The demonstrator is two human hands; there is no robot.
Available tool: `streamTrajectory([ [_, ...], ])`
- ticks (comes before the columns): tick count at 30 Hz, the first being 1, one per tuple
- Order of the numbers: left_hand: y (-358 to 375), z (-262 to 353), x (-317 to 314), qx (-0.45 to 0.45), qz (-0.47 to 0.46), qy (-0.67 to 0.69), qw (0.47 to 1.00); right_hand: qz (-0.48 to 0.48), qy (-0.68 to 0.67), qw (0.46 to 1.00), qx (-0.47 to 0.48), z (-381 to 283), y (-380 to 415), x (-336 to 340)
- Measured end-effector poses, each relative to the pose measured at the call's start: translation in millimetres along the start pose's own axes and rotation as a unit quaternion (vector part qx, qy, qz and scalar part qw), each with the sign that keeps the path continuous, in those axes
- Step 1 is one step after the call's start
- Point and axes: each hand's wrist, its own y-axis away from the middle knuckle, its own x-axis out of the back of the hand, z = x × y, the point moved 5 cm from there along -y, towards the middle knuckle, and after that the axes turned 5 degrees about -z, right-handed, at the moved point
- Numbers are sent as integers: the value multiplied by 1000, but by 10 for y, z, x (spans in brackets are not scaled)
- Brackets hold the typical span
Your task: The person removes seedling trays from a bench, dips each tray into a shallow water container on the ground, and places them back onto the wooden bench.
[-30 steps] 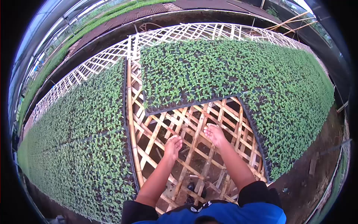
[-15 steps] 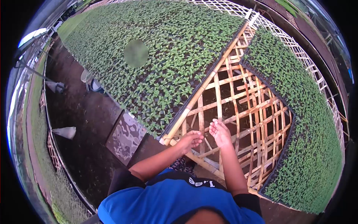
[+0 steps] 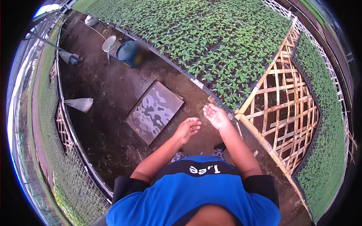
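Note:
My left hand (image 3: 188,129) hovers in front of my body with its fingers loosely bent and slightly apart. I see nothing in it. Palm up, my right hand (image 3: 217,116) is open and holds nothing. It is near the corner of the bench of green seedlings (image 3: 230,56), close in view to the bamboo rail (image 3: 260,83) but apparently not touching it. A flat rectangular tray or board (image 3: 155,112) with a wet, patchy grey surface lies on the ground to the left of my hands.
Bamboo lattice (image 3: 283,113) spans the bench on the right, with more seedlings (image 3: 327,150) beyond it. A dark bucket (image 3: 127,53) and a white bucket (image 3: 109,44) stand by the left bench edge. A whitish bag (image 3: 80,104) hangs at the far left.
My body and view have turned left, away from the lattice and toward the tray on the ground. My right hand's fingers have opened out; both hands remain raised.

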Motion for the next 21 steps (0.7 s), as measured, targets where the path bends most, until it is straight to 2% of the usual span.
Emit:
streamTrajectory([
  [2,320,223,505,-12,22,-18,1000,59,-141,987,52,44,-461,-134],
  [4,628,433,1058,-35,56,-17,998,117,-253,951,136,-5,-774,-233],
  [5,762,518,1343,-49,70,-6,996,133,-297,936,136,-28,-924,-247],
  [9,1312,703,2251,-105,142,60,982,336,-247,862,289,-18,-1041,-299],
  [10,1399,707,2403,-110,151,65,980,406,-187,826,342,2,-734,-595],
  [11,1465,689,2531,-108,156,75,979,423,-136,779,443,-100,-827,-507],
  [13,1534,650,2724,-104,165,98,976,419,-110,701,566,-263,-612,-783],
  [14,1556,629,2779,-101,164,100,976,432,-79,679,588,-395,-559,-823],
  [15,1565,607,2814,-99,162,104,976,415,-86,678,600,-519,-452,-944],
  [16,1561,588,2829,-97,162,109,976,368,-109,697,606,-698,-431,-999],
  [17,1560,575,2818,-91,159,111,977,321,-138,691,632,-858,-314,-1164],
  [18,1562,578,2797,-86,157,112,977,286,-130,718,621,-928,-45,-1480],
  [21,1515,641,2744,-90,150,118,978,225,-117,699,669,-1481,291,-1936],
])
